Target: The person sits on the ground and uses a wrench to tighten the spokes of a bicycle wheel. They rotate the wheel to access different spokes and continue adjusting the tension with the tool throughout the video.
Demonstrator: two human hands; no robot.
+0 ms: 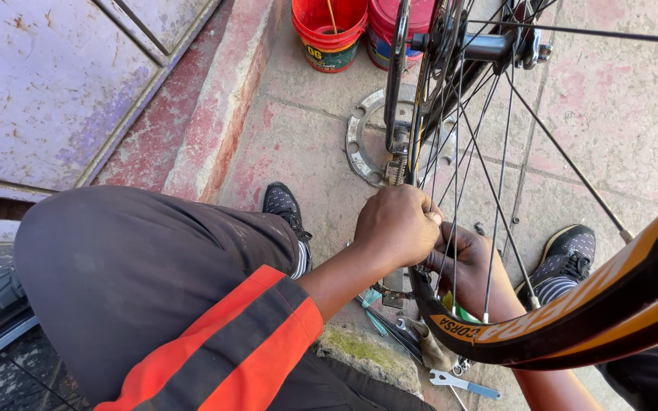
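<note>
Bracing the bike wheel [573,304] between our knees so it holds steady, we close our left hand [397,226] into a fist round the spokes [462,152] while our right hand [462,262] grips from behind, hold hidden, spanner [462,384] lying on the pavement below.

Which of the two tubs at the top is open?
The red tub on the left: it has no lid and a stick stands in it. The darker one beside it looks lidded.

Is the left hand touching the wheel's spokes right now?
Touching. The head view shows the left hand closed into a fist right at the spokes, fingertips pinched against them; the right hand sits behind them.
</note>
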